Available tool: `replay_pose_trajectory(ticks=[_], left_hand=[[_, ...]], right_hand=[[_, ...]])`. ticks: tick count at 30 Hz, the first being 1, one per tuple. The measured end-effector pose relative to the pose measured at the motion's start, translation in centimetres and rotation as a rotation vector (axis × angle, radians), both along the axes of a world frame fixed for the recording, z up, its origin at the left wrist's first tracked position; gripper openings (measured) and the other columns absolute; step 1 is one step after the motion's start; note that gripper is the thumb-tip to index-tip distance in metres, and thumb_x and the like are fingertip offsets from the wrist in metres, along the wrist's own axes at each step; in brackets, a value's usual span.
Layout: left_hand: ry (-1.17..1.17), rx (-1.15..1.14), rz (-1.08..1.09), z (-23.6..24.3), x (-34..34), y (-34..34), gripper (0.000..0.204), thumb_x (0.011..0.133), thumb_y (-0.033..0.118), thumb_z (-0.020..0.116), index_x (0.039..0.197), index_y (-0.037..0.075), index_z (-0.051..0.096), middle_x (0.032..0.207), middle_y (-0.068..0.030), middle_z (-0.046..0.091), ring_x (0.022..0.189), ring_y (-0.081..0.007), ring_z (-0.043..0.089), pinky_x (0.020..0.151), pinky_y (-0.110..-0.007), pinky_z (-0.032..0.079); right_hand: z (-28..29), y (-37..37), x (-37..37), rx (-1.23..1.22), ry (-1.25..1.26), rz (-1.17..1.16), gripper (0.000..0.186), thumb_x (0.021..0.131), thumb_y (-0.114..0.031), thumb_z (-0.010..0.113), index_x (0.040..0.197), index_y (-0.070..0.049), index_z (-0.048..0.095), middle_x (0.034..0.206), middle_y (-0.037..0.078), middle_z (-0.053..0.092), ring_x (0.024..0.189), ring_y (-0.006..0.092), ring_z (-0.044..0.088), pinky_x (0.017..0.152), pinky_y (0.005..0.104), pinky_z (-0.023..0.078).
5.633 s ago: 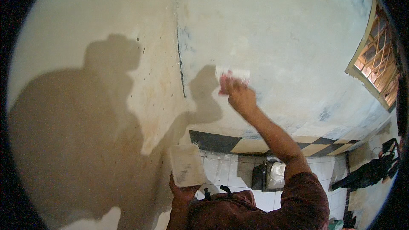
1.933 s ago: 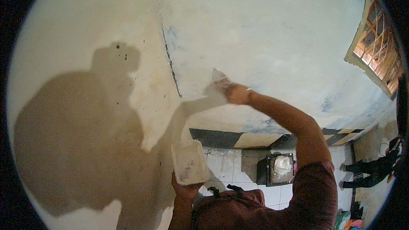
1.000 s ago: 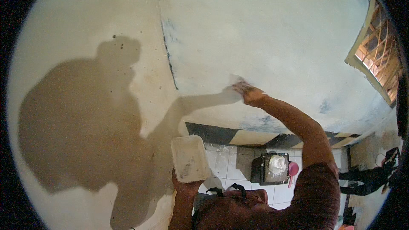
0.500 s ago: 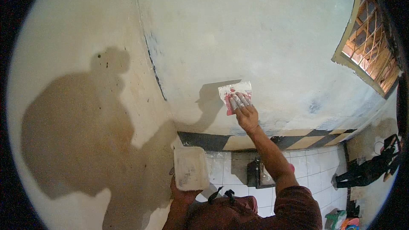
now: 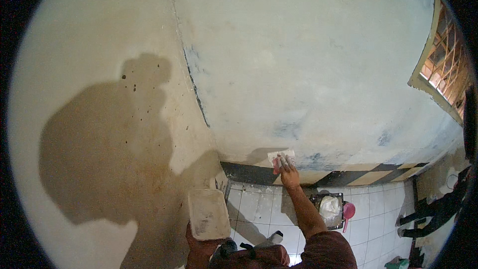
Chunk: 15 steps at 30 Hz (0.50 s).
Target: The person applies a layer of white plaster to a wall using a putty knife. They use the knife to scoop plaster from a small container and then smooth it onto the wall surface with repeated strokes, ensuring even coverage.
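Off-white tray (image 5: pixel 208 214) points lengthwise away from the left hand (image 5: pixel 202 246)

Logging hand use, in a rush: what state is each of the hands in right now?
Left hand: holding the tray at its near end, fingers mostly hidden.
Right hand: holding the scraper, fingers over it.

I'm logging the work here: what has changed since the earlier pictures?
The right hand has moved down the wall with the flat white-and-red spreader, and is now low, by the checkered band. Nothing was visibly taken up or let go. The left hand still holds the pale tray.
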<state>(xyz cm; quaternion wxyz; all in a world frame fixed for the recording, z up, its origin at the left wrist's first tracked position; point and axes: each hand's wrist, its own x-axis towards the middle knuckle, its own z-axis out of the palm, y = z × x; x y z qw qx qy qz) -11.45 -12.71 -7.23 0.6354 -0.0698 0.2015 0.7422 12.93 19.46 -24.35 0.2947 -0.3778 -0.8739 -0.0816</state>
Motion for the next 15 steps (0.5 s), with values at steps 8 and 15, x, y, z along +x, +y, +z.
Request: replay_pose_trajectory(ticks=[8, 15], left_hand=[[0.153, 0.034, -0.117, -0.9, 0.8, 2.4, 0.062, 0.091, 0.046, 0.043, 0.137, 0.005, 0.04, 0.128, -0.0205, 0.052, 0.115, -0.0407, 0.054, 0.093, -0.059, 0.046], [-0.2, 0.178, -0.144, -3.7, 0.5, 4.0, 0.058, 0.092, 0.045, 0.04, 0.136, 0.008, 0.043, 0.127, -0.018, 0.052, 0.115, -0.0407, 0.054, 0.089, -0.063, 0.047]], right_hand=[[16.1, 1.3, -2.2, 0.074, 0.778, -0.462, 0.044, 0.072, 0.008, 0.057, 0.115, -0.002, 0.061, 0.118, 0.022, 0.054, 0.107, 0.0363, 0.053, 0.088, 0.0404, 0.044], [14.9, 4.1, -8.4, 0.123, 0.733, -0.607, 0.026, 0.079, 0.004, 0.056, 0.105, 0.004, 0.061, 0.112, 0.022, 0.056, 0.102, 0.0359, 0.054, 0.086, 0.0433, 0.045]])
